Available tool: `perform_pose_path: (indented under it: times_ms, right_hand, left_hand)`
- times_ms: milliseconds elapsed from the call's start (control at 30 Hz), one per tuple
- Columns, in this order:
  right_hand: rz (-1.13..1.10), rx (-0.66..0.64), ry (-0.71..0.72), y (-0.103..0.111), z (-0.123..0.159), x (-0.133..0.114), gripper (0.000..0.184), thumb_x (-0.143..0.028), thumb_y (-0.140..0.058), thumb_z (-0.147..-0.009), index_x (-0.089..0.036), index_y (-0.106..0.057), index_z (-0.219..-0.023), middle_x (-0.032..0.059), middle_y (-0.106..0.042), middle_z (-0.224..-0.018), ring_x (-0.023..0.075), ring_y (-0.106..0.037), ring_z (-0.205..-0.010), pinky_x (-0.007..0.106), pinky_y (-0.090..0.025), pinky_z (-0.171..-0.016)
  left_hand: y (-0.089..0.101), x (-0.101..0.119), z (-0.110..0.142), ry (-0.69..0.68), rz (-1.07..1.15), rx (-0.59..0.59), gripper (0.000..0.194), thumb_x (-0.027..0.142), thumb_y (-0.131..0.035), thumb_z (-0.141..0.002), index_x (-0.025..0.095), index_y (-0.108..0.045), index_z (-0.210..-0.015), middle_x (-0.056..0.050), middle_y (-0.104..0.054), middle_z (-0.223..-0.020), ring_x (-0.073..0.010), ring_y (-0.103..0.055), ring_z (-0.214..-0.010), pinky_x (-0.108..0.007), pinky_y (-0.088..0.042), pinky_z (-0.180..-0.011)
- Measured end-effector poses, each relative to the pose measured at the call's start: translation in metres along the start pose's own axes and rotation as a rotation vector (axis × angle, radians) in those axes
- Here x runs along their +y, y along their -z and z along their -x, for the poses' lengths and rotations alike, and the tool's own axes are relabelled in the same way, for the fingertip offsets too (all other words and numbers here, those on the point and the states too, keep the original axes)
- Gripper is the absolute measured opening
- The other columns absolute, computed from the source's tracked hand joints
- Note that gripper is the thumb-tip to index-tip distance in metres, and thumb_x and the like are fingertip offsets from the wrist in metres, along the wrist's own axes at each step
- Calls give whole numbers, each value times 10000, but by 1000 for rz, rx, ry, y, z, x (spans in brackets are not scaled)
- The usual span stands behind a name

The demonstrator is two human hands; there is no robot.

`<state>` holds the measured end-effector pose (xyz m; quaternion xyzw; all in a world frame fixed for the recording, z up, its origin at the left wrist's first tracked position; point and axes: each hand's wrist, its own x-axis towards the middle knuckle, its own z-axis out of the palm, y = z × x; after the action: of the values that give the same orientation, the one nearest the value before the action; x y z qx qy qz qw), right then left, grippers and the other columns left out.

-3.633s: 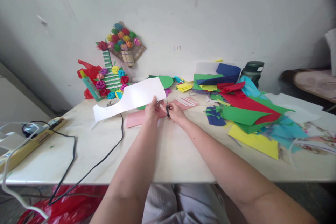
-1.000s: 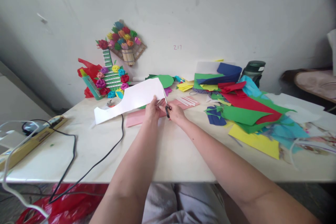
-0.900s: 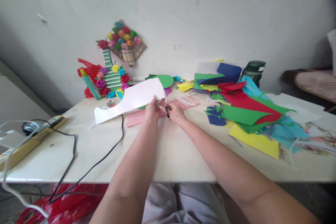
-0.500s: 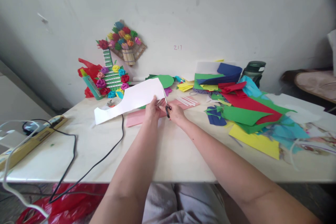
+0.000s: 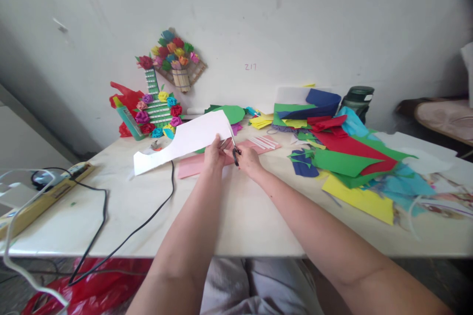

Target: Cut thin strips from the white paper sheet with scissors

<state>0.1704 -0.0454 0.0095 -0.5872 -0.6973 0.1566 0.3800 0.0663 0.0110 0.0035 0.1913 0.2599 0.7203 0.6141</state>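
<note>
A large white paper sheet (image 5: pixel 195 133) with a curved cut-out on its lower left side is held up above the table. My left hand (image 5: pixel 215 153) pinches its lower right corner, thumb on top. My right hand (image 5: pixel 248 158) is closed round the black handles of a pair of scissors (image 5: pixel 235 151); the blades point up along the sheet's right edge. Beneath the hands lies a strip of pink paper (image 5: pixel 190 166), and several narrow white paper strips (image 5: pixel 264 142) rest on its right part.
Coloured paper scraps (image 5: pixel 354 157) are heaped on the right, by a dark green bottle (image 5: pixel 357 101). At the left are a glue bottle (image 5: pixel 129 119), a flower-trimmed paper craft (image 5: pixel 159 110), a black cable (image 5: pixel 148 220) and a power strip (image 5: pixel 48 197). A flower wall hanging (image 5: pixel 181 78) leans behind.
Almost nothing differs. The white sheet has shifted very slightly at its left end; both hands and the scissors stay at the sheet's right edge.
</note>
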Motion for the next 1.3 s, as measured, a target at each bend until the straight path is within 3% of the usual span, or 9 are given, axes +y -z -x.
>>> perform_pose_path:
  times_ms: [300, 533, 1300]
  right_hand:
    - [47, 44, 54, 1, 5, -5, 361, -505, -449, -797, -193, -617, -729, 39, -643, -661, 145, -586, -620, 216, -362, -557]
    - [53, 64, 73, -2, 6, -1, 346, -487, -459, -788, -189, -616, -710, 41, -639, -642, 151, -589, -619, 218, -360, -542]
    - [-119, 11, -106, 11, 4, 0, 381, -576, -522, -714, -211, -631, -716, -2, -621, -675, 132, -579, -629, 211, -408, -540]
  left_hand:
    - [-7, 10, 11, 25, 5, 27, 146, 195, -629, -717, 108, -593, -829, -70, -634, -641, -207, -653, -660, -320, -514, -701]
    - [-3, 15, 8, 3, 5, 18, 161, 160, -575, -758, 108, -598, -909, -72, -657, -656, -189, -649, -651, -321, -522, -718]
    - [0, 3, 4, -3, -47, -46, 195, 139, -602, -704, 115, -578, -896, -61, -664, -667, -198, -655, -635, -302, -522, -667]
